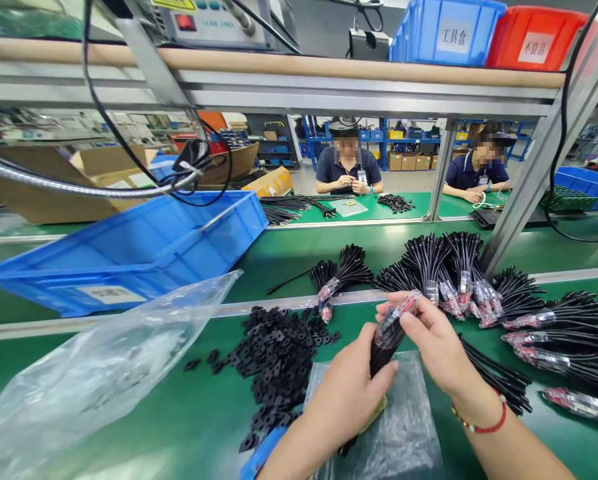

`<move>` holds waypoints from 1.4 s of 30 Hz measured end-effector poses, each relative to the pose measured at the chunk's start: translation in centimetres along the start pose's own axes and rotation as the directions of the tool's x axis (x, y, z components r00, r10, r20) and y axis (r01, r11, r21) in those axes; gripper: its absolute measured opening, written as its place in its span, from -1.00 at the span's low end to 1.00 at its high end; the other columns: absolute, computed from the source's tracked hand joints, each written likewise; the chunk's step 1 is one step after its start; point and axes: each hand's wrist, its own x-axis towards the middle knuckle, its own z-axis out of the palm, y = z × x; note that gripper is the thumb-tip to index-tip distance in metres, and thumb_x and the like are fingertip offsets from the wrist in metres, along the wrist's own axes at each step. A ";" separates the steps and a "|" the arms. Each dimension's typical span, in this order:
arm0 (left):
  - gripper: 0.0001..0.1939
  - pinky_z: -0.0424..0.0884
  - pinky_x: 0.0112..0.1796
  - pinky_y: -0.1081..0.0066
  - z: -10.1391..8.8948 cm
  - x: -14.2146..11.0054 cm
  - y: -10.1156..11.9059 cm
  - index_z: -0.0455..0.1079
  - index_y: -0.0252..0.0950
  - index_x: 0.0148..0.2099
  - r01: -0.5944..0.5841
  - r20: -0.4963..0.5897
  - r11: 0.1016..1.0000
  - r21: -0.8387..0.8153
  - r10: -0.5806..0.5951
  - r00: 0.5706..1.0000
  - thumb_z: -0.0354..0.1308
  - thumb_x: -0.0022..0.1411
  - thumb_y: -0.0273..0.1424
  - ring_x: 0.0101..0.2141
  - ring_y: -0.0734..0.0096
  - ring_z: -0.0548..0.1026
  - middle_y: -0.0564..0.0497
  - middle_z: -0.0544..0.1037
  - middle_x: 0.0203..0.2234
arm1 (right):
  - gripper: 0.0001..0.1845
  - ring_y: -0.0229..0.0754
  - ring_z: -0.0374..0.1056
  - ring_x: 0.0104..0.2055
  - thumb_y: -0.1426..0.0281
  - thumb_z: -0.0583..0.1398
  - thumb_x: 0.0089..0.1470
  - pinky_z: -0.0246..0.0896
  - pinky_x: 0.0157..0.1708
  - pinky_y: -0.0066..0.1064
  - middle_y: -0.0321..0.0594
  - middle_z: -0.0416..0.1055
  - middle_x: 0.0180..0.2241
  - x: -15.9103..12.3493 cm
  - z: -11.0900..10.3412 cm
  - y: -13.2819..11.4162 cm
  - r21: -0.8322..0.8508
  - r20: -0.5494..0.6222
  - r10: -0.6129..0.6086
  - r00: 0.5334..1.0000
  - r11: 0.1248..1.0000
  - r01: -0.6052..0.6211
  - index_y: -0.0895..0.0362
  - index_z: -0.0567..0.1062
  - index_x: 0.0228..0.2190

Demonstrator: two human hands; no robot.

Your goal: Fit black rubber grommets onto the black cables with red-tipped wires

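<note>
On the workbench (203,413), a plastic bag (103,360) lies to the worker's left, with a heap of small parts (279,353) to its right. A flat pouch (413,420) lies right of the heap, below the held bundle (386,340). Cable bundles (569,357) spread along the right. Behind the bag sits a bin (189,270). Overhead, a shelf (329,100) carries two tubs (443,40) at right; beyond, two people (349,170) face the far bench (419,205).

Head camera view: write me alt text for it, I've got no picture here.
Two bare hands, left and right, hold a wrapped bundle of black cables above a green workbench. Loose black parts lie to the left, more cable bundles to the right; two people sit beyond.
</note>
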 end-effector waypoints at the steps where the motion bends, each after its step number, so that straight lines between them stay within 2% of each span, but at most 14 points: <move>1: -0.68 0.34 -0.20 0.29 -0.1 0.2 -0.2 0.28 -0.30 -0.07 -0.025 0.062 0.996 -0.084 0.031 0.998 0.11 0.11 -0.34 -0.25 0.19 0.44 -0.06 0.49 -0.28 | -0.74 -0.15 0.38 -0.08 0.22 0.18 0.14 0.26 -0.04 -0.26 -0.19 0.48 -0.17 0.0 0.2 -0.1 0.079 -0.028 0.022 0.999 0.997 -0.020 0.08 0.45 -0.16; 3: -0.59 0.35 -0.22 0.30 0.0 0.5 -0.7 0.30 -0.32 -0.05 -0.049 0.258 0.939 -0.339 0.143 0.956 0.18 0.08 -0.24 -0.28 0.24 0.44 -0.05 0.50 -0.29 | -0.76 -0.14 0.40 -0.09 0.22 0.18 0.14 0.31 -0.09 -0.28 -0.19 0.49 -0.20 -0.3 0.6 -0.5 0.216 -0.039 0.084 0.996 0.974 -0.074 0.09 0.46 -0.21; 5: -0.51 0.37 -0.26 0.29 0.7 0.9 -1.2 0.35 -0.36 -0.16 0.026 0.449 0.788 -0.615 0.323 0.833 0.24 -0.01 -0.09 -0.36 0.25 0.45 -0.06 0.51 -0.37 | -0.77 -0.14 0.41 -0.11 0.23 0.17 0.15 0.33 -0.11 -0.28 -0.18 0.50 -0.21 -0.7 0.9 -1.0 0.304 0.008 0.136 0.991 0.944 -0.132 0.10 0.46 -0.22; 7: -0.45 0.39 -0.28 0.25 1.9 1.1 -1.9 0.36 -0.37 -0.27 0.180 0.502 0.562 -0.807 0.494 0.710 0.26 -0.10 0.02 -0.39 0.22 0.48 -0.09 0.52 -0.44 | -0.77 -0.13 0.42 -0.11 0.22 0.15 0.16 0.33 -0.09 -0.24 -0.16 0.50 -0.19 -1.1 0.9 -1.6 0.358 0.080 0.143 0.986 0.920 -0.162 0.09 0.47 -0.22; 10: -0.47 0.43 -0.42 0.30 3.8 0.7 -2.8 0.34 -0.38 -0.23 0.354 0.469 0.308 -0.883 0.587 0.660 0.27 -0.07 -0.04 -0.49 0.26 0.51 -0.07 0.52 -0.50 | -0.71 -0.08 0.40 -0.06 0.16 0.15 0.15 0.26 0.00 -0.14 -0.13 0.49 -0.16 -1.2 0.5 -2.2 0.380 0.175 0.092 0.980 0.912 -0.153 0.09 0.48 -0.22; 13: -0.54 0.39 -0.57 0.49 4.3 0.4 -3.4 0.30 -0.39 -0.12 0.337 0.439 0.281 -0.899 0.550 0.710 0.27 0.02 -0.19 -0.59 0.40 0.48 -0.02 0.50 -0.54 | -0.68 -0.07 0.37 -0.02 0.16 0.14 0.16 0.21 0.03 -0.11 -0.10 0.47 -0.12 -1.0 -0.1 -2.4 0.269 0.208 0.078 0.975 0.954 -0.133 0.10 0.45 -0.15; 17: -0.62 0.37 -0.57 0.54 3.1 0.5 -3.2 0.26 -0.35 -0.15 0.162 0.293 0.301 -0.940 0.462 0.837 0.23 0.09 -0.22 -0.59 0.45 0.47 0.02 0.48 -0.55 | -0.75 -0.21 0.34 -0.10 0.28 0.22 0.10 0.21 -0.05 -0.31 -0.23 0.42 -0.17 -1.0 -0.9 -2.5 -0.033 0.003 0.063 0.998 0.997 -0.062 0.06 0.42 -0.16; 19: -0.63 0.37 -0.56 0.52 2.2 0.6 -2.9 0.25 -0.33 -0.17 0.104 0.254 0.339 -0.935 0.435 0.864 0.23 0.09 -0.19 -0.61 0.46 0.45 0.05 0.46 -0.57 | -0.80 -0.26 0.33 -0.23 0.31 0.24 0.07 0.22 -0.16 -0.38 -0.29 0.40 -0.29 -1.2 -1.0 -2.6 -0.146 -0.042 0.070 0.997 0.986 -0.075 0.08 0.42 -0.24; 22: -0.57 0.37 -0.53 0.49 1.3 0.6 -2.3 0.27 -0.33 -0.18 0.073 0.266 0.476 -0.876 0.351 0.898 0.27 0.03 -0.15 -0.58 0.45 0.43 0.05 0.45 -0.56 | -0.82 -0.29 0.31 -0.35 0.28 0.23 0.07 0.21 -0.28 -0.41 -0.31 0.38 -0.41 -1.6 -0.7 -2.9 -0.215 0.037 0.137 0.990 0.968 -0.126 0.12 0.40 -0.32; 27: -0.51 0.35 -0.43 0.44 0.8 0.4 -2.0 0.30 -0.34 -0.12 -0.008 0.201 0.642 -0.767 0.251 0.947 0.32 -0.01 -0.17 -0.49 0.43 0.40 0.04 0.44 -0.49 | -0.73 -0.33 0.29 -0.57 0.19 0.25 0.03 0.18 -0.50 -0.45 -0.40 0.34 -0.58 -1.4 -0.1 -3.1 -0.050 0.143 0.229 0.963 0.973 -0.224 0.13 0.35 -0.42; 31: -0.63 0.34 -0.31 0.40 0.7 0.3 -1.9 0.32 -0.32 -0.16 -0.118 0.087 0.709 -0.696 0.246 0.965 0.29 0.04 -0.25 -0.38 0.36 0.39 0.04 0.44 -0.45 | -0.69 -0.38 0.23 -0.55 0.19 0.32 -0.06 0.13 -0.51 -0.51 -0.39 0.33 -0.56 -0.8 -0.4 -2.2 0.011 0.119 0.212 0.970 0.977 -0.215 0.15 0.39 -0.47; 35: -0.61 0.34 -0.22 0.34 0.4 0.3 -1.3 0.32 -0.33 -0.07 -0.149 0.084 0.756 -0.638 0.260 0.962 0.25 0.07 -0.29 -0.29 0.28 0.41 0.00 0.47 -0.36 | -0.65 -0.38 0.20 -0.56 0.16 0.32 -0.07 0.10 -0.53 -0.51 -0.38 0.30 -0.59 -0.5 -0.8 -1.0 0.076 0.187 0.233 0.954 0.965 -0.251 0.16 0.38 -0.50; 38: -0.55 0.30 -0.12 0.30 0.2 0.5 -1.3 0.28 -0.34 0.02 -0.163 0.063 0.815 -0.556 0.237 0.970 0.22 0.10 -0.31 -0.20 0.22 0.40 -0.05 0.49 -0.25 | -0.68 -0.38 0.16 -0.57 0.20 0.31 -0.04 0.08 -0.52 -0.50 -0.37 0.28 -0.60 -0.6 -0.8 -1.0 0.147 0.208 0.197 0.958 0.962 -0.230 0.17 0.36 -0.52; 42: -0.53 0.25 -0.05 0.27 -0.1 1.2 -1.7 0.25 -0.34 0.07 -0.156 -0.058 0.916 -0.369 0.144 0.988 0.19 0.11 -0.33 -0.10 0.17 0.36 -0.09 0.45 -0.11 | -0.72 -0.35 0.15 -0.57 0.26 0.27 0.01 0.04 -0.53 -0.48 -0.35 0.27 -0.60 -1.0 -1.7 -2.2 0.245 0.221 0.071 0.973 0.961 -0.125 0.14 0.33 -0.53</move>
